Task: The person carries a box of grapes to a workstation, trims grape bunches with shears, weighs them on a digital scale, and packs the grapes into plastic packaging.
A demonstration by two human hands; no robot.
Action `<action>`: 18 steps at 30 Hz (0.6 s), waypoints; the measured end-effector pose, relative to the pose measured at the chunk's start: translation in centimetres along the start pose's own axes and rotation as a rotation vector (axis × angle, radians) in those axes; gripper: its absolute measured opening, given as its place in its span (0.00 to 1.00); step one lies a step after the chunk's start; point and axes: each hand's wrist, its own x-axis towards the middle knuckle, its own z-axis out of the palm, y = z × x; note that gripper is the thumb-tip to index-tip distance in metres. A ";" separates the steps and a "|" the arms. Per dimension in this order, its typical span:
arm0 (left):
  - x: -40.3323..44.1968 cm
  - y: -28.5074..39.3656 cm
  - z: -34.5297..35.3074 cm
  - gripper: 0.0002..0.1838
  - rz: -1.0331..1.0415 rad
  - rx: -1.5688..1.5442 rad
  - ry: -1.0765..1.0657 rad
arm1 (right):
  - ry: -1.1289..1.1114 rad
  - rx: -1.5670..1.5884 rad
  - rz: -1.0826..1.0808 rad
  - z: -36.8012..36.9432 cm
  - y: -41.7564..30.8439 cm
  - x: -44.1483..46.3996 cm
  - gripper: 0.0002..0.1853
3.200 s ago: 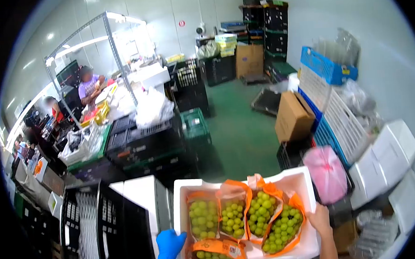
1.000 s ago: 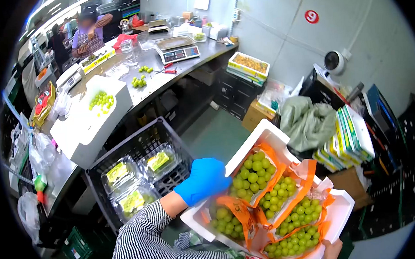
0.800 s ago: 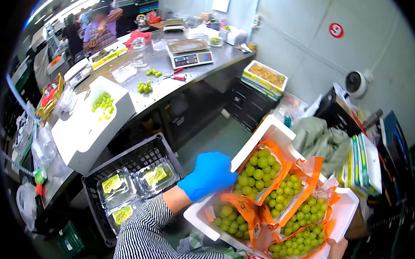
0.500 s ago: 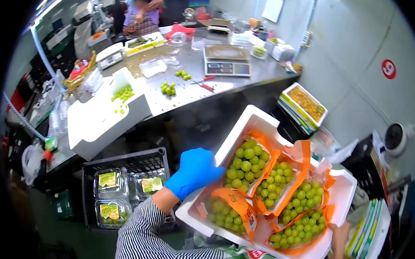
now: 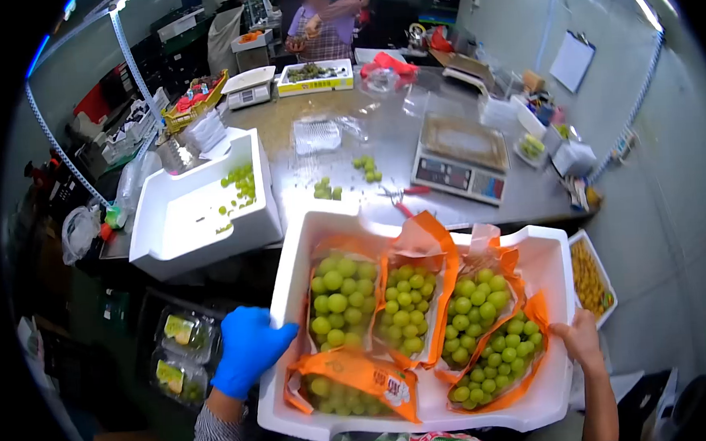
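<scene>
A white foam box (image 5: 552,278) is held up in front of me at the near edge of the metal table. In it lie several bunches of green grapes (image 5: 341,301) in clear bags with orange trim; one orange bag flap (image 5: 361,376) is folded over a bunch at the near left. My left hand (image 5: 252,349), in a blue glove, grips the box's left wall, its fingers partly hidden. Bare, my right hand (image 5: 580,342) is closed on the right wall, thumb over the rim.
Beyond the box are a foam box with loose grapes (image 5: 161,222), grape clusters (image 5: 327,190), red-handled shears (image 5: 404,206) and a scale (image 5: 462,163). Clear packs (image 5: 179,329) sit low left, yellow fruit (image 5: 589,280) low right. A person (image 5: 323,26) stands across the table.
The foam box has turned from a slant to nearly square with me and stands closer to the table. My left hand now holds its left side. The view has swung too.
</scene>
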 end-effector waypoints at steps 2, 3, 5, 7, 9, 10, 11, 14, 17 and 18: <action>2.2 0.3 0.9 0.23 -0.070 0.005 0.040 | -0.070 -0.039 0.002 0.0 -1.9 5.9 0.15; 3.9 0.3 0.9 0.23 -0.122 -0.054 0.034 | -0.109 -0.048 0.013 0.1 -3.3 8.5 0.15; 7.1 1.3 -0.2 0.23 -0.155 0.026 0.022 | -0.135 0.023 -0.034 0.7 -5.2 14.0 0.16; 10.0 0.7 -0.8 0.23 -0.177 0.000 0.052 | -0.162 0.026 -0.102 1.3 -7.6 18.5 0.16; 12.8 0.9 -1.5 0.23 -0.212 -0.009 0.075 | -0.217 -0.072 -0.141 1.7 -9.5 23.3 0.17; 14.2 1.3 -2.1 0.23 -0.242 -0.015 0.089 | -0.220 -0.065 -0.169 2.1 -10.1 25.7 0.18; 15.9 1.6 -2.5 0.23 -0.272 -0.021 0.105 | -0.224 -0.057 -0.201 2.5 -10.9 28.4 0.18; 20.1 1.3 -2.6 0.23 -0.329 -0.111 0.227 | -0.301 -0.158 -0.222 3.6 -14.5 36.7 0.17; 25.4 2.9 -4.7 0.25 -0.445 -0.029 0.230 | -0.311 -0.128 -0.372 5.0 -19.3 45.4 0.17; 27.1 3.3 -5.8 0.25 -0.482 0.029 0.210 | -0.327 -0.098 -0.397 5.5 -20.6 47.9 0.17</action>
